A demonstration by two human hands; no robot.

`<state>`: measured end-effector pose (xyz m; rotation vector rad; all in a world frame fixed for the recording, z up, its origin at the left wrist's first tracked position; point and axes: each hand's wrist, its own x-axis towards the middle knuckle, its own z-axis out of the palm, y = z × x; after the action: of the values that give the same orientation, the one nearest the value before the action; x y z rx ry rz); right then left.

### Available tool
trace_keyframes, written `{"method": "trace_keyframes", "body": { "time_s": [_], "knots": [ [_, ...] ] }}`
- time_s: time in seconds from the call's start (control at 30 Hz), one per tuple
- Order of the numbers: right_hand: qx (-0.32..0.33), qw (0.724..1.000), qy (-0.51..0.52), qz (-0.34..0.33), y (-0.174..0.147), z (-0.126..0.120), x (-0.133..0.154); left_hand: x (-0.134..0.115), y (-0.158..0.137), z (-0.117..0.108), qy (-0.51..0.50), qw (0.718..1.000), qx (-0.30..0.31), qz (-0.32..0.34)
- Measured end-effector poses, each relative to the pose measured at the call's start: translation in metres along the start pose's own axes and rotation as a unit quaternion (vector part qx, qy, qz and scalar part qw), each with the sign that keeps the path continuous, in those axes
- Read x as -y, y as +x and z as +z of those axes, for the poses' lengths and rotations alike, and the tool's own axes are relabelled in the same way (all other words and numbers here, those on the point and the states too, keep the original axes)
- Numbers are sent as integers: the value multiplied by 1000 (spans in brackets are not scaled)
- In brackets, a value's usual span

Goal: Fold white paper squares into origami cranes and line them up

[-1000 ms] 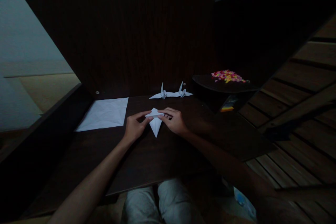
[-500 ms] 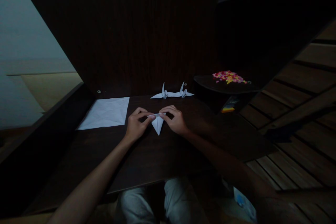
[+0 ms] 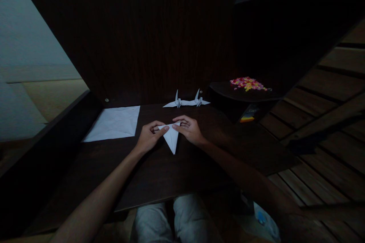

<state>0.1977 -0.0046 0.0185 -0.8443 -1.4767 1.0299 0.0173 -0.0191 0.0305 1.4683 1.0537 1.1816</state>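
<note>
Between my hands is a folded white paper (image 3: 172, 139), kite-shaped with a centre crease and its sharp point toward me. My left hand (image 3: 149, 135) pinches its upper left corner, thumb on top and fingers behind. On the upper right corner, my right hand (image 3: 190, 130) grips it the same way. Behind my hands stand two white origami cranes (image 3: 186, 103) side by side, wing tips meeting. A flat white sheet of paper (image 3: 114, 123) with faint creases lies to the left.
A dark wooden desk (image 3: 159, 182) is under my hands, with a raised side board (image 3: 51, 133) on the left and a tall back panel. On a small corner shelf (image 3: 219, 89) at right sits a heap of small pink, red and yellow pieces (image 3: 248, 83). My knees are below the desk's front edge.
The top edge of the folded paper, pinched over before, now lies flatter, and the paper reaches lower as a longer kite shape. Both thumbs now rest on its face.
</note>
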Motion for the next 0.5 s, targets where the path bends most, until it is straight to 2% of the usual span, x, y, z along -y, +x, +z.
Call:
{"method": "trace_keyframes", "body": {
  "time_s": [0.27,0.5],
  "knots": [
    [24,999,-3,20,0,0,-1,4,1,-1,-1,999,6,-32],
    [30,999,18,29,0,0,-2,3,1,1,0,1000,1,-31]
  ]
}}
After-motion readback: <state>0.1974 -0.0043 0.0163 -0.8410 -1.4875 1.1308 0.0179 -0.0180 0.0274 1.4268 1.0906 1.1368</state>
